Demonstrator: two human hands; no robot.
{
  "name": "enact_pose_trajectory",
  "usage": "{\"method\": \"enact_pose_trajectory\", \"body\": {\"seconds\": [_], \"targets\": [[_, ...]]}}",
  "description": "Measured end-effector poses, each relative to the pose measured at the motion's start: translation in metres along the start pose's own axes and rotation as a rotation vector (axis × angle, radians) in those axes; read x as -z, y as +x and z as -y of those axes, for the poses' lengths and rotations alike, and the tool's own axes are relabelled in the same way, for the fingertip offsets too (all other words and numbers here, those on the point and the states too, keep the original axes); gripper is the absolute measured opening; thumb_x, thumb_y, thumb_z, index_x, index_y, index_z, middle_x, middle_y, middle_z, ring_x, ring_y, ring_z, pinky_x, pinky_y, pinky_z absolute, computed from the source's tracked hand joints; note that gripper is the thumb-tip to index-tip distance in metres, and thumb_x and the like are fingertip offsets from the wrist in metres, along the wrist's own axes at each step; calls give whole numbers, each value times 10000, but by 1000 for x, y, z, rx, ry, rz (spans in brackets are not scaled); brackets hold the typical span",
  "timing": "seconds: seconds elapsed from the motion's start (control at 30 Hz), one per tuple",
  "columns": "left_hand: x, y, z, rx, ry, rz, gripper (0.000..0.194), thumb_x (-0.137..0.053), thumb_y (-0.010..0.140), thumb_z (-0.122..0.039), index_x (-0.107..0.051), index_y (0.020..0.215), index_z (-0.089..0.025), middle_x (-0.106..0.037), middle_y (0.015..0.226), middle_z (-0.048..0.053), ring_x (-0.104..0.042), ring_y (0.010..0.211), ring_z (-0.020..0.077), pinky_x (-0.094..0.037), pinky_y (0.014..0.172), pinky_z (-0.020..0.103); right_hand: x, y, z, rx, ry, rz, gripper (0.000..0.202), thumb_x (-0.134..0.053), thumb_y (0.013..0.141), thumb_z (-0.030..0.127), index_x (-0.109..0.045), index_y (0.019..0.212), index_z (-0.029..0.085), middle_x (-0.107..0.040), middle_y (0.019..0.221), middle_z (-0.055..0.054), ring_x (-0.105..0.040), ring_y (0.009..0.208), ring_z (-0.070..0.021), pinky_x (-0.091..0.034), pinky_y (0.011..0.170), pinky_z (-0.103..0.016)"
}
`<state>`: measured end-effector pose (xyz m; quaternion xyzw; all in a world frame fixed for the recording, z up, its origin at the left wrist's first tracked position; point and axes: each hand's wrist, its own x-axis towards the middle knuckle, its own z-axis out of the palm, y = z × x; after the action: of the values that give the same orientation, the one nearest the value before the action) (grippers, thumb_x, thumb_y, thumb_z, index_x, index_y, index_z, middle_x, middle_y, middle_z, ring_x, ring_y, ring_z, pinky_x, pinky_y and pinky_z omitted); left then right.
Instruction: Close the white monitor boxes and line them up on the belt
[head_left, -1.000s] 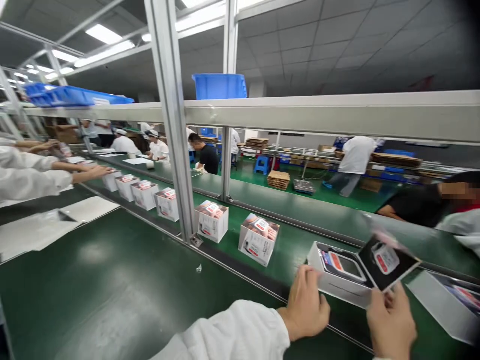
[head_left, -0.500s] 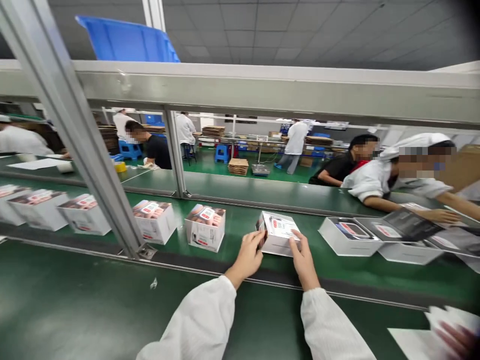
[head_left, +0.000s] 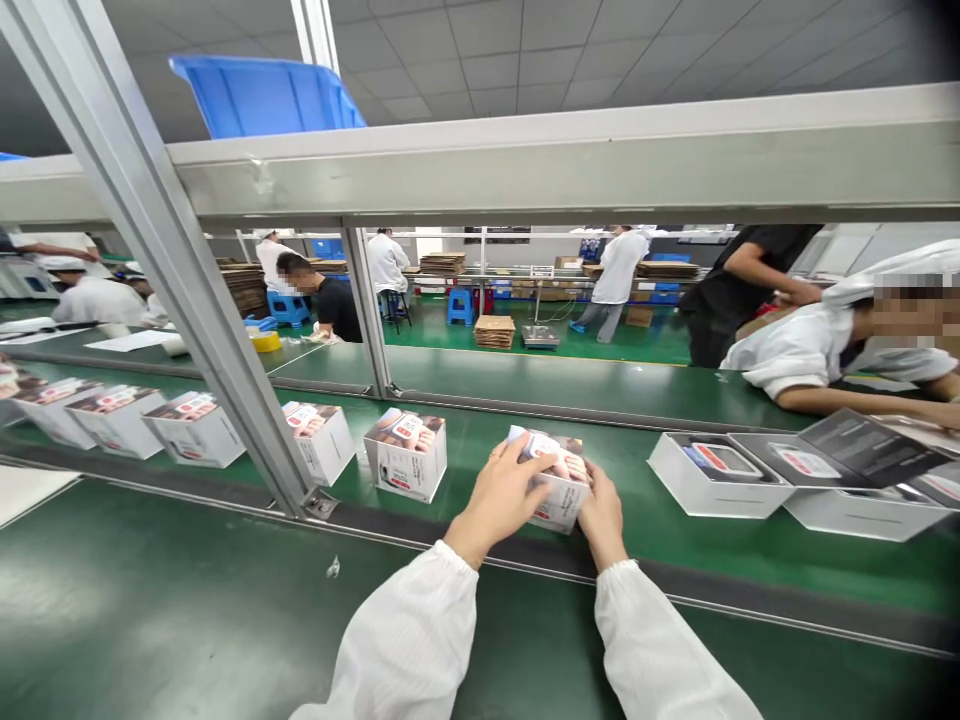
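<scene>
A white box with a printed top (head_left: 561, 500) stands on the green belt (head_left: 480, 450) between my hands. My left hand (head_left: 501, 500) grips its left side, with fingers laid over the top. My right hand (head_left: 602, 510) holds the box's right side. Just to the left stands a closed printed box (head_left: 407, 455), and several similar boxes continue the row past the metal post. Off to the right, an open white box (head_left: 718, 475) shows a dark device inside, beside another box with a raised dark lid (head_left: 870, 450).
A slanted metal post (head_left: 202, 320) rises at the left. A beam (head_left: 555, 170) crosses above, with a blue bin (head_left: 270, 95) on it. A person in white (head_left: 810, 340) leans over the far counter at right. Other people are in the background.
The box between my hands has turned, so its printed picture and text side now face me. My left hand has moved onto its top. The person in black at right has stood up.
</scene>
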<state>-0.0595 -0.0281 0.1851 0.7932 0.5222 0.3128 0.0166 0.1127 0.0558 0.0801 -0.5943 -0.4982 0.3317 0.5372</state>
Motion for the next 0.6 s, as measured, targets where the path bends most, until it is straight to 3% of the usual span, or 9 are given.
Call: {"method": "enact_pose_trajectory", "body": {"seconds": [0.07, 0.17, 0.23, 0.4, 0.6], "targets": [[10, -1, 4, 12, 10, 42, 392, -650, 905, -286, -619, 1296, -298, -450, 1483, 74, -433, 1356, 274, -359, 1123, 424, 6, -2, 2, -5, -45, 30, 564, -476, 802, 581, -697, 1140, 187, -687, 1166, -121, -595, 1125, -323, -414, 989, -450], [30, -2, 10, 36, -31, 109, 359, -574, 948, -273, -617, 1304, -286, -463, 1488, 64, -456, 1352, 245, -372, 1115, 371, 16, -10, 11, -102, 142, 176, 584, -460, 827, 613, -699, 1135, 179, -717, 1095, -122, -659, 1014, -294, -488, 861, -391], [41, -1, 14, 71, -54, 144, 363, -555, 952, -278, -614, 1310, -289, -461, 1493, 48, -456, 1355, 243, -379, 1109, 361, 18, -17, 19, -125, 230, 273, 606, -476, 834, 645, -680, 1187, 197, -698, 1160, -110, -667, 1007, -282, -503, 819, -372], [50, 0, 15, 127, -36, 161, 356, -562, 935, -287, -639, 1282, -282, -481, 1478, 43, -461, 1352, 251, -387, 1098, 358, 12, -33, 30, -6, 237, 462, 598, -493, 860, 669, -616, 1304, 289, -619, 1321, -42, -588, 1170, -284, -509, 873, -384], [64, -5, 22, 138, -44, 213, 344, -538, 925, -332, -667, 1243, -302, -555, 1411, 11, -435, 1370, 260, -394, 1090, 357, -1, -40, 23, 111, 185, 494, 565, -522, 870, 607, -593, 1335, 294, -586, 1365, -32, -556, 1218, -269, -478, 981, -406]]}}
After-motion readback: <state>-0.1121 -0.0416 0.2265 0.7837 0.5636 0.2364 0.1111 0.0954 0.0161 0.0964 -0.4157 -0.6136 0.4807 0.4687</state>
